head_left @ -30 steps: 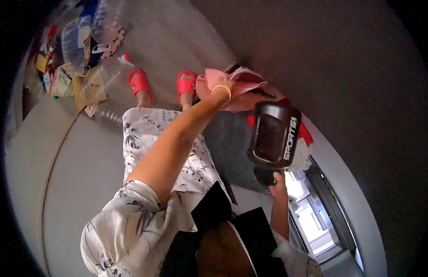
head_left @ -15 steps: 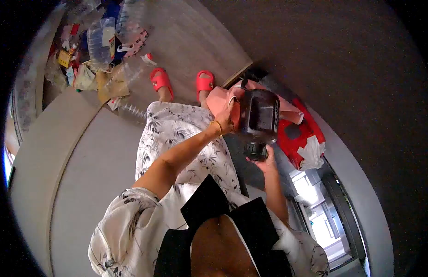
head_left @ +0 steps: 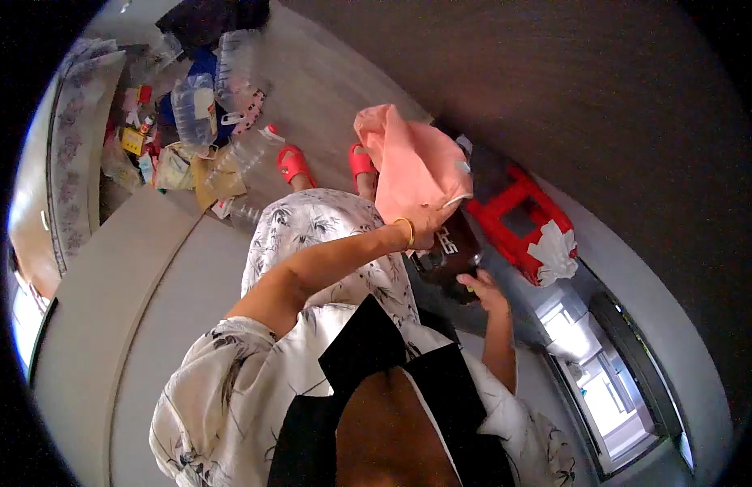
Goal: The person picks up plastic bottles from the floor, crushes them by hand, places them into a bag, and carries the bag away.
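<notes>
A dark see-through jug (head_left: 455,258) with white lettering is tilted in front of my lap. My right hand (head_left: 487,294) grips its lower right end, with some fingers hidden behind it. My left hand (head_left: 427,222), with a gold bangle at the wrist, is closed on the edge of a salmon-pink cloth (head_left: 412,158). This cloth spreads over the upper end of the jug and hides it. I cannot tell whether the left fingers touch the jug too.
A red plastic stool (head_left: 514,195) with a crumpled white bag (head_left: 555,253) stands to the right. Plastic bottles (head_left: 195,114), a yellow box (head_left: 133,141) and a tan paper piece (head_left: 211,180) lie heaped at upper left. My feet wear red slippers (head_left: 295,165).
The jug has turned and dropped lower, its black cap out of sight now. My left hand has shifted right with the pink cloth, which now spreads over the jug's upper end.
</notes>
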Action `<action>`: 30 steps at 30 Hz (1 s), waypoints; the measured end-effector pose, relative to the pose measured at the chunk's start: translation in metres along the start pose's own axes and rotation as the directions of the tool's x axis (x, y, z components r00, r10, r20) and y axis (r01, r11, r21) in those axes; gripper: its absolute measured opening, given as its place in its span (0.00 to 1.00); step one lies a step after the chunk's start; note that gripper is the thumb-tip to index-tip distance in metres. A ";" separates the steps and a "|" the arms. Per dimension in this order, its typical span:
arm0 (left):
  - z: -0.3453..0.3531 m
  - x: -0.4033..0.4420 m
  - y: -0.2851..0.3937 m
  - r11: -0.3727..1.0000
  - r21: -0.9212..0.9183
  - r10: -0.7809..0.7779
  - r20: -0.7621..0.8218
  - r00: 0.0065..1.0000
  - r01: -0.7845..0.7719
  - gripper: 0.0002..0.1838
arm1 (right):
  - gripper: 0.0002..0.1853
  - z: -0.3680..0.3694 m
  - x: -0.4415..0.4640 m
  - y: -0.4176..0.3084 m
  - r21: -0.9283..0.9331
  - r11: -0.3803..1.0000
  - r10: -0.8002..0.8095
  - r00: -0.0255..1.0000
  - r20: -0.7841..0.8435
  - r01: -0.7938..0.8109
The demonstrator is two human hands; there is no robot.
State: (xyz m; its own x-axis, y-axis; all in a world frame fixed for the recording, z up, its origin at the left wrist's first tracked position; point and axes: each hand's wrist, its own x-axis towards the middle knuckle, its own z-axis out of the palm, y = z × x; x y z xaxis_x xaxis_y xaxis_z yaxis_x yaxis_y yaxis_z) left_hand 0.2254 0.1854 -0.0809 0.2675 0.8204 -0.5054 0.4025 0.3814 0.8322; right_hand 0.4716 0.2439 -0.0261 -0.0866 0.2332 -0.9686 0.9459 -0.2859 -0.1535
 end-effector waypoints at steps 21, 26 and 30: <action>0.061 -0.059 0.104 0.979 -0.163 0.177 0.408 0.896 -0.119 0.46 | 0.37 0.062 -0.041 0.123 0.561 0.817 0.104 0.991 0.086 -0.135; 0.026 -0.048 0.091 0.954 -0.271 0.173 0.134 0.976 -0.131 0.46 | 0.38 0.075 -0.034 0.104 0.162 0.984 -0.055 0.991 -0.122 0.074; -0.009 -0.052 0.085 0.887 -0.393 0.159 -0.236 0.959 -0.244 0.46 | 0.39 0.113 -0.011 0.043 -0.021 0.937 -0.335 0.879 -0.341 0.349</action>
State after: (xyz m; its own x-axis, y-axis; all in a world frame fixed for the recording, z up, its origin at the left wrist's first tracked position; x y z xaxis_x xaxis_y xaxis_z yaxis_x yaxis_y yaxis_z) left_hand 0.2374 0.1793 0.0178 0.1140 0.9478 -0.2979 -0.0526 0.3052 0.9508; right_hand 0.4775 0.1236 -0.0443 -0.2860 0.6174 -0.7328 0.8624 -0.1675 -0.4777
